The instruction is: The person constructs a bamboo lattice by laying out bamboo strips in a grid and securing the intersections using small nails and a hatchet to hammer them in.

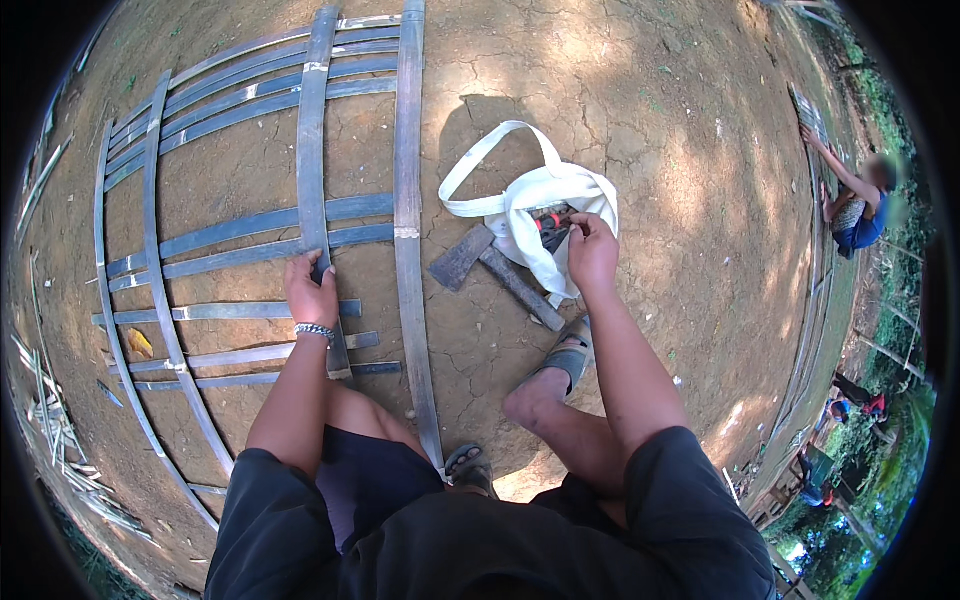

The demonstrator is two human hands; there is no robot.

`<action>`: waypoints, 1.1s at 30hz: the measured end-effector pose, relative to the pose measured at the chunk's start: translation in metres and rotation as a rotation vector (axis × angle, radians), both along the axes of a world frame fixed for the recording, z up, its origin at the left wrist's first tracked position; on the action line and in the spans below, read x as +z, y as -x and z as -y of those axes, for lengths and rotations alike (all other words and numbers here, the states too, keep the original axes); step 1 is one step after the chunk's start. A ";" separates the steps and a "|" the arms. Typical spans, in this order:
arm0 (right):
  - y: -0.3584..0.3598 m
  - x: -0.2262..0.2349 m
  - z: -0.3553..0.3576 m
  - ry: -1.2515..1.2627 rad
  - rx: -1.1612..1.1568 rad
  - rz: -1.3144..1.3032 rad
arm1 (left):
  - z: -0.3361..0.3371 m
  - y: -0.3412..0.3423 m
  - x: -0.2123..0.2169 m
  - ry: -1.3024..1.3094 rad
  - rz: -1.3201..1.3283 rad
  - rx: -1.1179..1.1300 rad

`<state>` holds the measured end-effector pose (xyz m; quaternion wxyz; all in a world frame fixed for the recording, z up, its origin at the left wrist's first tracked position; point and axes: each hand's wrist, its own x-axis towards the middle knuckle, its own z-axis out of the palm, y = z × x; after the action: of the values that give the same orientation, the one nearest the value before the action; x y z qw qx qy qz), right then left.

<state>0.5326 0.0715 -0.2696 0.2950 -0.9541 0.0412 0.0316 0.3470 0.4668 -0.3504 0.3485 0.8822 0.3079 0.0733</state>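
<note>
A lattice of flat, dark bamboo strips lies on the ground to the left. My left hand (312, 287) rests on one long upright slat (312, 140) of it, where shorter cross strips (230, 310) meet it. Thumb and fingers are apart, with the slat showing between them. My right hand (594, 252) is at the mouth of a white cloth bag (540, 190), its fingers curled together. What they hold, if anything, is hidden. Dark tools with red parts (548, 222) show inside the bag. A hatchet-like tool with a broad blade (461, 257) and a dark handle (522, 290) lies against it.
Another long slat (410, 220) runs between the lattice and the bag, down to my sandalled foot (470, 466). My other sandal (570, 352) is below the bag. A pile of split strips (75, 455) lies far left. At the far right, another person (862, 205) crouches beside long strips.
</note>
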 end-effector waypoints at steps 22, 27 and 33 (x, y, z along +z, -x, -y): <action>-0.092 -0.070 0.017 0.693 0.429 -0.347 | 0.012 -0.005 0.004 -0.177 -0.024 -0.002; -0.077 -0.056 0.010 0.662 0.488 -0.305 | 0.008 -0.002 0.002 -0.117 -0.014 0.038; -0.073 -0.035 0.032 -0.167 0.031 -0.397 | 0.009 -0.008 0.003 0.015 0.033 0.120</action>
<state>0.6054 0.0392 -0.3050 0.3583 -0.9020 0.0808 0.2267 0.3551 0.4582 -0.3473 0.3552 0.8582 0.3550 0.1063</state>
